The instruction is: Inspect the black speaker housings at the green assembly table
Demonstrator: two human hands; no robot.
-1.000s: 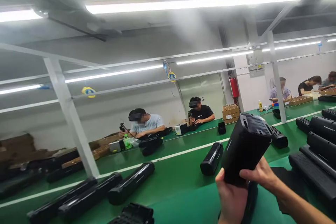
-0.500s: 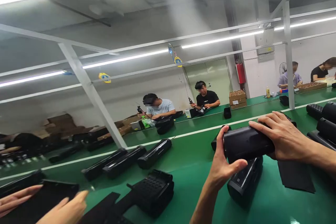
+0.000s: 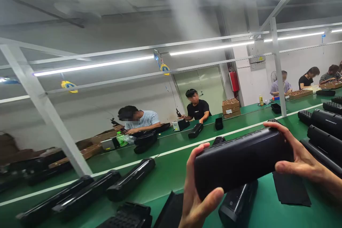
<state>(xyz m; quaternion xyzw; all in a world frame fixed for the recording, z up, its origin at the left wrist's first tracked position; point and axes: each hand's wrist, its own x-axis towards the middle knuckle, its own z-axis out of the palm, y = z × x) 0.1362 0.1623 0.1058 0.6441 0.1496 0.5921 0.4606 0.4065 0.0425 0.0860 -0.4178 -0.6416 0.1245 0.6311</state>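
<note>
I hold a long black speaker body (image 3: 240, 160) sideways in front of me, over the green belt (image 3: 171, 174). My left hand (image 3: 197, 192) wraps its left end, thumb under and fingers behind. My right hand (image 3: 296, 156) clasps its right end, fingers over the top and thumb below. Another black speaker (image 3: 236, 203) lies on the belt just beneath it, beside a flat black pad (image 3: 291, 188).
Several black speaker bodies (image 3: 85, 196) lie along the belt at left, more at right (image 3: 326, 124). A black grille part (image 3: 128, 217) sits at the bottom edge. Across the line sit two workers (image 3: 139, 119), cardboard boxes (image 3: 231, 108), and more people at far right (image 3: 307, 80).
The speaker went from upright in both hands to lying sideways, now raised closer to the camera. Another person's hands at lower left, seen half a second ago, are out of view.
</note>
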